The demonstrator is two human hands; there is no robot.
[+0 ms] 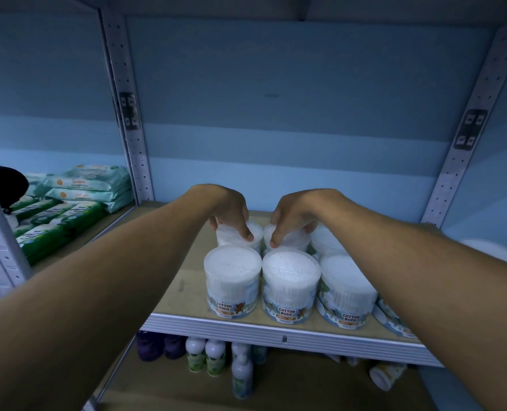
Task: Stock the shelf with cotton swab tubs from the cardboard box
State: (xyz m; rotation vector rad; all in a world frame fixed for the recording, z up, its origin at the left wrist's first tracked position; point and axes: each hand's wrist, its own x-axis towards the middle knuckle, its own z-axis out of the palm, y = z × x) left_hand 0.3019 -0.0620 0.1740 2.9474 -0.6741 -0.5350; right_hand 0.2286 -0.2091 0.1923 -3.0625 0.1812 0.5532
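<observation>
Two cotton swab tubs [239,234] [288,237] sit in the back row of the wooden shelf [187,280], our left hand [231,213] and right hand [293,216] each curled over one lid, gripping it from above, just behind a front row of tubs [233,284] at the shelf's edge. We appear to be seating this pair, so next we let go and return to the cardboard box, which is out of view. Wipe packs [89,185] fill the neighbouring bay against a blue wall; bottles [213,355] stand on the shelf below.
</observation>
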